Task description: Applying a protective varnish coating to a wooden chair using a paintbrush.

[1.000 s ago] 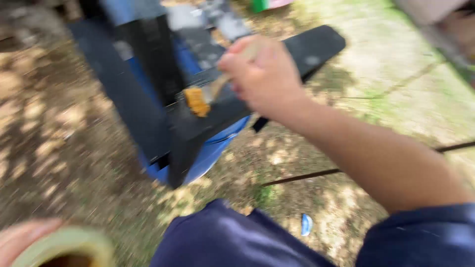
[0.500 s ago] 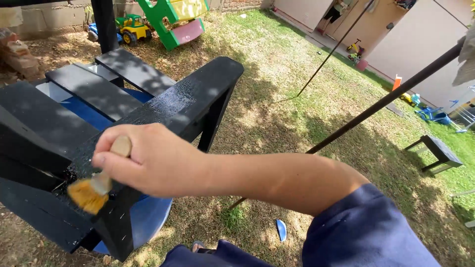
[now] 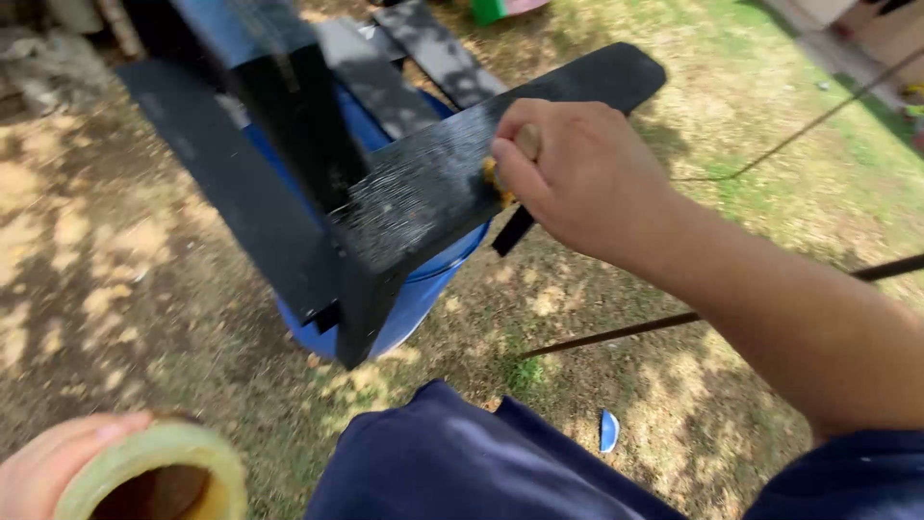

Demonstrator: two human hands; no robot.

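Note:
My right hand [image 3: 587, 178] grips a small wooden-handled paintbrush [image 3: 510, 159], its bristles against the wide arm [image 3: 481, 164] of a black-painted wooden chair [image 3: 269, 193]. The arm's surface shines with wet black paint. A blue barrel [image 3: 423, 279] shows under the chair. At the bottom left corner my left hand [image 3: 48, 472] holds a round yellowish-green cup [image 3: 154, 477] with a dark inside; only part of the hand shows.
Patchy grass and bare dirt [image 3: 87, 289] lie around the chair. A thin dark pole [image 3: 674, 323] runs across the ground at right. A small blue scrap [image 3: 608, 430] lies on the grass. My dark blue trouser knee [image 3: 452, 472] fills the bottom.
The view has swung down and left. My right hand moved the brush from the chair's front edge up onto the arm's top surface. The cup is back in view.

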